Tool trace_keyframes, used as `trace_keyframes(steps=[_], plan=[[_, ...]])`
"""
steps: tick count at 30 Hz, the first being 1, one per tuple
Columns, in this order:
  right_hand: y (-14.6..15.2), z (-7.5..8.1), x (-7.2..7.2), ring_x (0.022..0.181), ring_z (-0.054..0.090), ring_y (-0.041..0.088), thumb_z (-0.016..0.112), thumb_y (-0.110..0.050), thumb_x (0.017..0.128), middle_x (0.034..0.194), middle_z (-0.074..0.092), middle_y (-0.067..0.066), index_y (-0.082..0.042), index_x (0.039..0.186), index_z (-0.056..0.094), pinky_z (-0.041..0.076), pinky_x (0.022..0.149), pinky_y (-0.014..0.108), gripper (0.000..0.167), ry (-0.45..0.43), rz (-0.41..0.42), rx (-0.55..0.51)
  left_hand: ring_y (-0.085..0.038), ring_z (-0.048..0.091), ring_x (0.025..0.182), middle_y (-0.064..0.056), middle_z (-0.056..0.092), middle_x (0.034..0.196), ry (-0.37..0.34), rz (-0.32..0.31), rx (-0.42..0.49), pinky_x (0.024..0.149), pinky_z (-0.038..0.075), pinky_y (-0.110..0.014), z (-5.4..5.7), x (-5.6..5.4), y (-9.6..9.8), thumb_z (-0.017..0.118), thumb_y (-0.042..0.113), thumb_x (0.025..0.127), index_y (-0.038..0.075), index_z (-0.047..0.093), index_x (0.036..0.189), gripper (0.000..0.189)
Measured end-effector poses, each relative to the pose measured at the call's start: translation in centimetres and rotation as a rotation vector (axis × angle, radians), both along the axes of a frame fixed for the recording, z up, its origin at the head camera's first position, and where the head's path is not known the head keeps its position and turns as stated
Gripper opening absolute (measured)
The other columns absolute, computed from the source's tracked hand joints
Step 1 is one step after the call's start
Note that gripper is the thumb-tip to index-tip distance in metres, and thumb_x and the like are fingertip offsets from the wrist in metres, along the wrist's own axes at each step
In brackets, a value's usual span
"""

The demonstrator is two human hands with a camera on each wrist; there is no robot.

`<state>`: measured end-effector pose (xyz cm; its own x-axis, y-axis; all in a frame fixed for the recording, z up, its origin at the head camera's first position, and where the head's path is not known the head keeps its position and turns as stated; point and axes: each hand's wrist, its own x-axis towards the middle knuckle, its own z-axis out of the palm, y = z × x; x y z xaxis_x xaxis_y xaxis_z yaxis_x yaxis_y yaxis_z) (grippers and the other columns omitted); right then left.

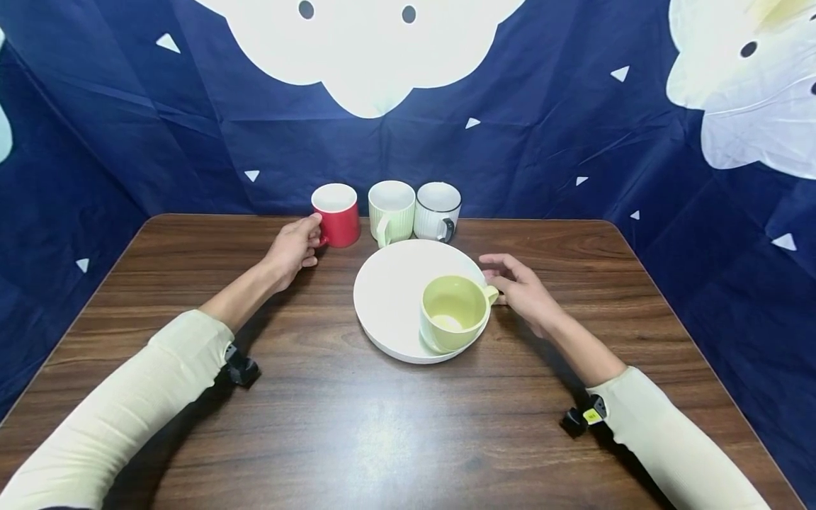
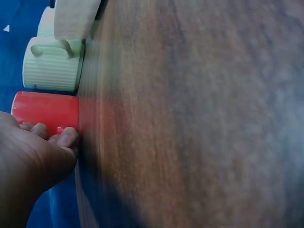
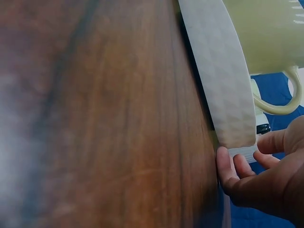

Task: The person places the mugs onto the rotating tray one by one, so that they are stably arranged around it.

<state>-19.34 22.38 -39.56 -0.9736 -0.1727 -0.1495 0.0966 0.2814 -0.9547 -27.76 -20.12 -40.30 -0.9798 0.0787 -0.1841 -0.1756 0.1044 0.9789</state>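
Note:
My left hand (image 1: pixel 295 248) pinches the handle side of a red mug (image 1: pixel 342 225), which stands upright at the back of the table. In the left wrist view its curled fingers (image 2: pixel 69 137) hide most of the handle. My right hand (image 1: pixel 519 287) is at the right rim of a round white plate (image 1: pixel 389 304), fingers loosely bent, fingertips right at the plate's edge in the right wrist view. On the plate's right side sits a wide yellow-green cup (image 1: pixel 451 315), upright, its handle pointing toward the right hand.
Right of the red mug stand a ribbed pale green mug (image 1: pixel 392 212) and a white mug (image 1: pixel 437 209) with a black rim and handle, both close behind the plate. The wooden table (image 1: pixel 306 425) ends at a dark blue cloth backdrop (image 1: pixel 280 142).

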Motion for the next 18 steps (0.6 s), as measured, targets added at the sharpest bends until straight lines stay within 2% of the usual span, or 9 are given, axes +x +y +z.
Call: trace_keyframes(steps=[8, 14, 16, 18], plan=[[0.3, -0.1, 0.8, 0.124, 0.058, 0.016, 0.051, -0.005, 0.114, 0.147, 0.054, 0.023, 0.003, 0.163, 0.047, 0.062, 0.092, 0.023, 0.049, -0.018, 0.001, -0.025, -0.012, 0.045, 0.097, 0.005, 0.049, 0.104, -0.018, 0.0, -0.005, 0.075, 0.046, -0.021, 0.3, 0.6, -0.1, 0.043, 0.052, 0.12, 0.017, 0.049, 0.107, 0.038], [0.4, 0.0, 1.6, 0.123, 0.061, 0.014, 0.051, -0.005, 0.115, 0.145, 0.055, 0.02, 0.001, 0.162, 0.048, 0.064, 0.092, 0.024, 0.048, -0.036, 0.002, -0.046, -0.01, 0.045, 0.11, 0.004, 0.048, 0.122, -0.028, -0.001, -0.023, 0.084, 0.049, -0.023, 0.6, 1.2, -0.2, 0.041, 0.054, 0.12, 0.021, 0.055, 0.127, 0.036], [0.4, 0.0, 1.9, 0.123, 0.062, 0.012, 0.051, -0.004, 0.115, 0.145, 0.056, 0.019, 0.002, 0.162, 0.048, 0.065, 0.093, 0.025, 0.048, -0.036, 0.002, -0.06, -0.01, 0.046, 0.111, 0.006, 0.05, 0.123, -0.026, -0.001, -0.022, 0.085, 0.05, -0.024, 0.7, 1.5, -0.2, 0.042, 0.054, 0.12, 0.024, 0.056, 0.128, 0.034], [0.4, -0.1, 2.2, 0.122, 0.063, 0.011, 0.051, -0.004, 0.115, 0.145, 0.056, 0.019, 0.003, 0.162, 0.047, 0.066, 0.094, 0.025, 0.048, -0.039, 0.002, -0.075, -0.01, 0.046, 0.11, 0.007, 0.051, 0.119, -0.021, -0.003, -0.02, 0.085, 0.049, -0.024, 0.6, 1.7, -0.3, 0.042, 0.053, 0.12, 0.024, 0.056, 0.121, 0.032]])
